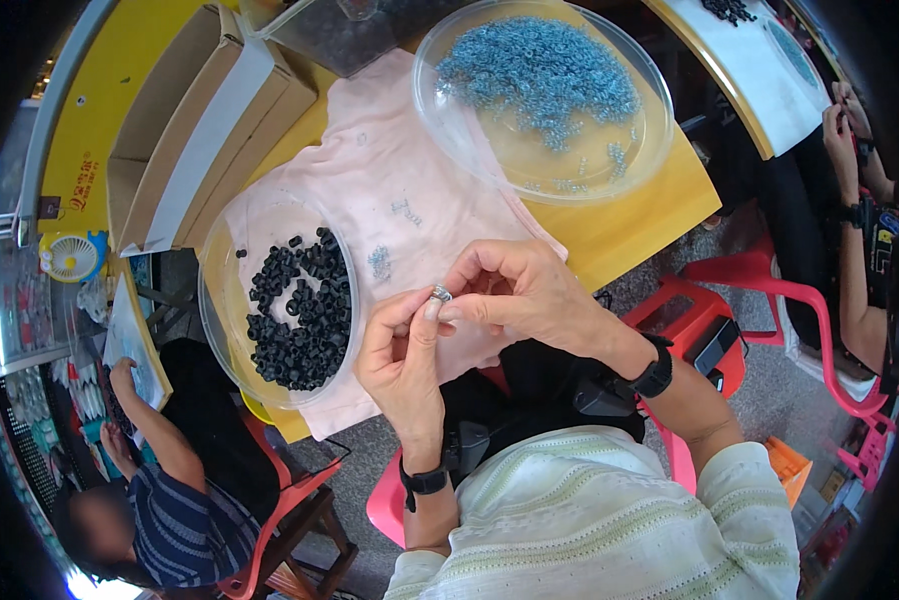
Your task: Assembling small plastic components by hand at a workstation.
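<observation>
My left hand (406, 365) and my right hand (529, 295) meet over a pale pink cloth (319, 165). Thumbs and fingertips of both pinch a small shiny metal piece (440, 293), whose exact kind is too small to make out. To the left of my left hand stands a round clear tray (209, 300) of small black plastic caps (304, 335). Beyond my right hand is a second round clear tray (514, 170), heaped with tiny blue-silver metal pieces (544, 75). Several more small metal bits (379, 262) lie loose on the cloth.
An open cardboard box (194, 150) and a clear plastic bin (339, 35) stand at the back of the yellow table (649, 205). A red stool (684, 330) is at my right. Other people sit left (189, 520) and right (859, 230). A small yellow fan (72, 258) is far left.
</observation>
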The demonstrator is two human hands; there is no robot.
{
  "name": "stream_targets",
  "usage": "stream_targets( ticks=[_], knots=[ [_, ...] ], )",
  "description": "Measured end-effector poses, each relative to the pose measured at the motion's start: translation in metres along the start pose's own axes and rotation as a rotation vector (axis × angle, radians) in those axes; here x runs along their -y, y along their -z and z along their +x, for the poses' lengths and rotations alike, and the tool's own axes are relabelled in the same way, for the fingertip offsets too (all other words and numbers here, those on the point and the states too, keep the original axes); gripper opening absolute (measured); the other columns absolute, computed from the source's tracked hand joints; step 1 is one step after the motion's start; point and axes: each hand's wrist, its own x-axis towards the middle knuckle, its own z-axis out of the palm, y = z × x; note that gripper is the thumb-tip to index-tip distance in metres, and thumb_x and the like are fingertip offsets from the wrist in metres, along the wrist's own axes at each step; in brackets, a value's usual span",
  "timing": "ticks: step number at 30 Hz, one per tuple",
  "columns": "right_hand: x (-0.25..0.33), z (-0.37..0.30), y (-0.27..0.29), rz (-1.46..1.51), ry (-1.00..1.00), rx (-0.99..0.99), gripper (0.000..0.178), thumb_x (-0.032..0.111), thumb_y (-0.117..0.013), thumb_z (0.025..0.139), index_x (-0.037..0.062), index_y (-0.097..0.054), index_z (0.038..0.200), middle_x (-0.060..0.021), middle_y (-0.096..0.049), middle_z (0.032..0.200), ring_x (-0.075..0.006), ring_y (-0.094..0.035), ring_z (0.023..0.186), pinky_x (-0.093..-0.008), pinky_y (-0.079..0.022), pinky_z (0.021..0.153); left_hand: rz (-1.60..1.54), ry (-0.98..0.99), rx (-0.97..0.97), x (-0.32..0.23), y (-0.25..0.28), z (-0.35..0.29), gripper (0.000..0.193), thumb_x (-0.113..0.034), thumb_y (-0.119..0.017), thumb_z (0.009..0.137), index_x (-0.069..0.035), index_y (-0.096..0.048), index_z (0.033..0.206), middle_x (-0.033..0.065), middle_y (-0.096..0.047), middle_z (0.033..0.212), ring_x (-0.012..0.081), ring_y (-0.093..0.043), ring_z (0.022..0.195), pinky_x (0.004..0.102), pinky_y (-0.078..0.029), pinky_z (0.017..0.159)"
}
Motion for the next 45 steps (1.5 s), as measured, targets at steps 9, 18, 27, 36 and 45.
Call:
stream_targets(
  ticks=[9,18,27,36,45],
  knots=[
    [-0.013,0.003,-0.002,-0.414,0.293,-0.112,0.019,0.015,-0.065,0.093,-0.0031,-0.063,0.089,-0.0113,-0.062,0.073,-0.019,-0.057,0.063,-0.0313,-0.045,0.058,0.48,-0.302,-0.024,0.005,-0.002,-0.001,0.014,0.003,-0.068,0.089,0.003,-0.066,0.103,0.0091,-0.067,0.102,0.0136,-0.064,0.088,0.0259,-0.053,0.079],
    [-0.009,0.001,-0.001,-0.531,0.34,-0.11,0.017,0.015,-0.064,0.095,-0.0015,-0.062,0.089,-0.0075,-0.061,0.077,-0.0147,-0.057,0.067,-0.0294,-0.045,0.061,0.191,-0.223,0.079,0.008,0.006,0.0,0.017,0.008,-0.066,0.088,0.002,-0.068,0.104,0.0131,-0.068,0.103,0.0168,-0.067,0.086,0.0273,-0.056,0.076],
    [-0.01,0.003,0.001,-0.48,0.343,-0.11,0.018,0.015,-0.062,0.096,-0.0012,-0.064,0.09,-0.0058,-0.062,0.077,-0.0142,-0.056,0.066,-0.0281,-0.044,0.061,0.044,-0.099,0.085,0.01,0.001,-0.003,0.019,0.006,-0.063,0.092,0.005,-0.064,0.11,0.0122,-0.067,0.104,0.0169,-0.068,0.087,0.0276,-0.056,0.079],
    [-0.006,0.0,-0.001,-0.287,0.142,-0.101,0.03,0.021,-0.061,0.097,-0.0032,-0.059,0.08,-0.0071,-0.056,0.065,-0.0122,-0.052,0.062,-0.0295,-0.042,0.057,0.373,-0.249,0.05,0.006,0.005,-0.004,0.021,0.007,-0.069,0.084,0.001,-0.07,0.105,0.0112,-0.067,0.103,0.0155,-0.065,0.09,0.0259,-0.053,0.076],
    [0.003,-0.004,0.0,-0.226,-0.023,-0.065,0.03,0.022,-0.061,0.098,-0.0033,-0.063,0.082,-0.0024,-0.058,0.068,-0.0073,-0.051,0.065,-0.0262,-0.043,0.058,0.221,-0.313,0.096,0.009,0.0,-0.004,0.015,0.005,-0.065,0.088,0.001,-0.065,0.103,0.0122,-0.066,0.106,0.0168,-0.064,0.095,0.0286,-0.052,0.083]
  ],
)
